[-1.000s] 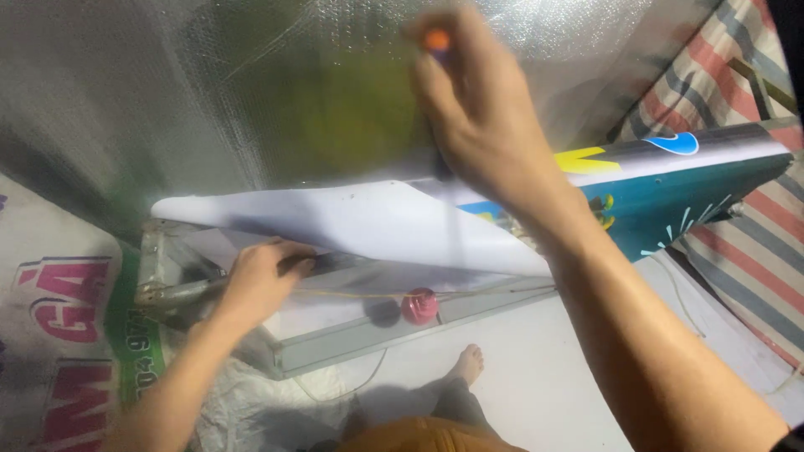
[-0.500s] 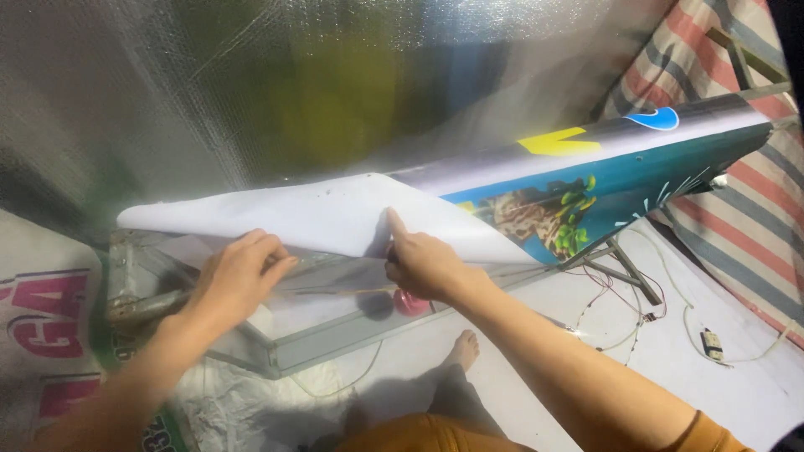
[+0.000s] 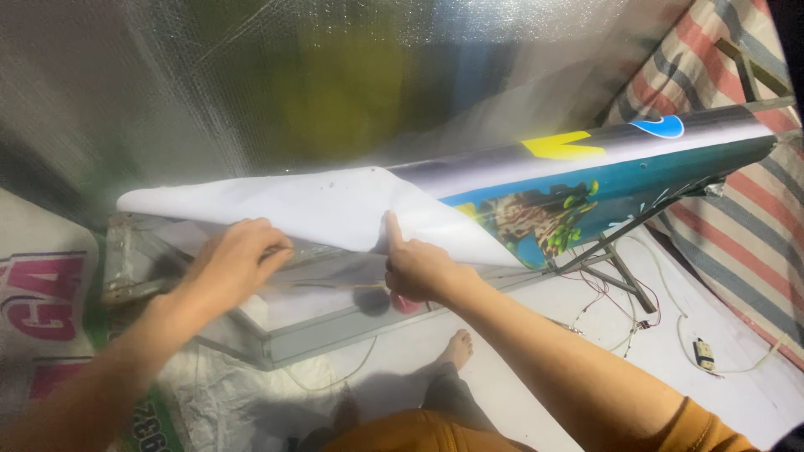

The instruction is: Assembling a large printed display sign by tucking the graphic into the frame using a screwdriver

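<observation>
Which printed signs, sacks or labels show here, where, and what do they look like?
Banner: across the metal frame, white back curled up, face blue with trees and a yellow mark; both hands at its edge.
Sack: left floor, white with pink lettering, green band.

Two bare hands are in view, the left hand (image 3: pixel 234 259) and the right hand (image 3: pixel 419 268). There is one printed banner sheet (image 3: pixel 335 209), one metal frame (image 3: pixel 276 335), one bare foot (image 3: pixel 458 347) and one small electrical plug (image 3: pixel 702 353).
</observation>
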